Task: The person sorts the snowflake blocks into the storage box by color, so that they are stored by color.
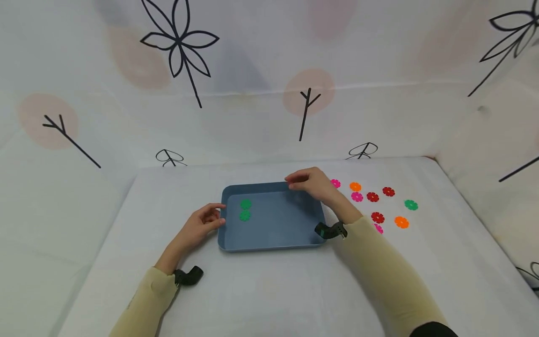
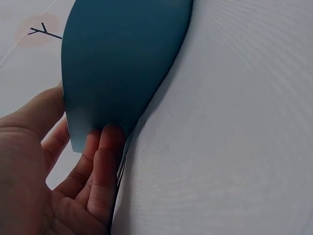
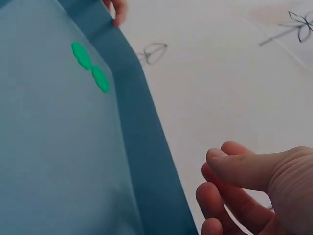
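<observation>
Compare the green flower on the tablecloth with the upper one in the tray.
The loose green flower lies on the tablecloth; the upper tray flower lies inside the tray. The loose one lies apart; the tray one has a lower green flower close by. Both are green.

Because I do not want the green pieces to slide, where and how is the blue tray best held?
Perhaps take the tray by its short rims, from left and right: these walls rise above its flat floor, and the left hand touches one.
</observation>
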Demonstrator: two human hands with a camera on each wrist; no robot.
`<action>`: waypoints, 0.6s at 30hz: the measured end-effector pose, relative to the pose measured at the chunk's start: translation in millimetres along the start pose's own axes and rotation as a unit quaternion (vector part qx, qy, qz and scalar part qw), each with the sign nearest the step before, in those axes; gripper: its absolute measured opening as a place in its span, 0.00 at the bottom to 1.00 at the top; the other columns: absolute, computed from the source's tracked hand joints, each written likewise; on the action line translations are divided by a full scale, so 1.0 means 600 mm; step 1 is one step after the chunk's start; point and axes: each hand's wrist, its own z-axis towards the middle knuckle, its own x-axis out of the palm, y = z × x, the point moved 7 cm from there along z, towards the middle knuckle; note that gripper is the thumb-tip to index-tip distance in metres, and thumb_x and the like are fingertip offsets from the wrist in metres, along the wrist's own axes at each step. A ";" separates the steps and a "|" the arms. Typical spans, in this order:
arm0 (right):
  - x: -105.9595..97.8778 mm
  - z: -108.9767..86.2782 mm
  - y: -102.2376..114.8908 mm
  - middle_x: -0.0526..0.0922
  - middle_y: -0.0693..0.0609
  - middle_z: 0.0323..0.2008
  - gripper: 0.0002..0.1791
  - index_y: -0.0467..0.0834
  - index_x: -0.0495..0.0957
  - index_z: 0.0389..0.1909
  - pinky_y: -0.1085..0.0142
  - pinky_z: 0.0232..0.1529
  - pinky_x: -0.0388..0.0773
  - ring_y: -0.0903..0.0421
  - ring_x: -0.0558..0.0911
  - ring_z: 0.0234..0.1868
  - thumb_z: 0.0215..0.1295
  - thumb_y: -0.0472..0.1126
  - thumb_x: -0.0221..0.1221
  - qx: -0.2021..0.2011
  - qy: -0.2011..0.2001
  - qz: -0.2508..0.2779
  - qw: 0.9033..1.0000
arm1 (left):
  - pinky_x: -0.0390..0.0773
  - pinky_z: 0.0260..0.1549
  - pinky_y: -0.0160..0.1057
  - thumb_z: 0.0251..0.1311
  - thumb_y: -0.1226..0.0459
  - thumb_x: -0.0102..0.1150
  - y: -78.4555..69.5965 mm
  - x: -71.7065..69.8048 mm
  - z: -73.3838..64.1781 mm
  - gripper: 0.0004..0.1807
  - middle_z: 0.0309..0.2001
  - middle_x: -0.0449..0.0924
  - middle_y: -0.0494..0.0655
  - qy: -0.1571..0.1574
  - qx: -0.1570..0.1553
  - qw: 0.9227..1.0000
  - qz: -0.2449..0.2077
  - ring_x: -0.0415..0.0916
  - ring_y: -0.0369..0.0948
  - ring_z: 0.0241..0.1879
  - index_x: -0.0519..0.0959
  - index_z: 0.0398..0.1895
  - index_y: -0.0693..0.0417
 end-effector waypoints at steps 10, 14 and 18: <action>-0.127 -0.078 -0.094 0.80 0.41 0.56 0.21 0.39 0.77 0.62 0.48 0.58 0.70 0.44 0.76 0.57 0.72 0.42 0.60 0.089 -0.050 -0.018 0.995 | 0.72 0.35 0.32 0.66 0.71 0.61 -0.022 0.002 -0.003 0.24 0.42 0.75 0.55 0.004 -0.002 1.000 0.011 0.74 0.38 0.34 0.71 0.64 0.68; -0.177 -0.114 -0.133 0.77 0.41 0.60 0.25 0.43 0.74 0.66 0.54 0.51 0.75 0.44 0.74 0.57 0.73 0.48 0.59 0.122 -0.081 -0.021 0.989 | 0.72 0.35 0.33 0.66 0.71 0.61 -0.053 0.001 -0.009 0.23 0.41 0.75 0.56 0.006 0.000 1.000 0.007 0.74 0.40 0.33 0.72 0.63 0.70; -0.218 -0.147 -0.160 0.74 0.39 0.62 0.28 0.42 0.71 0.68 0.53 0.53 0.75 0.42 0.71 0.59 0.73 0.51 0.57 0.136 -0.111 -0.031 0.984 | 0.73 0.35 0.33 0.66 0.70 0.62 -0.050 -0.001 -0.010 0.24 0.42 0.75 0.56 0.004 0.003 1.000 0.005 0.74 0.40 0.34 0.72 0.63 0.69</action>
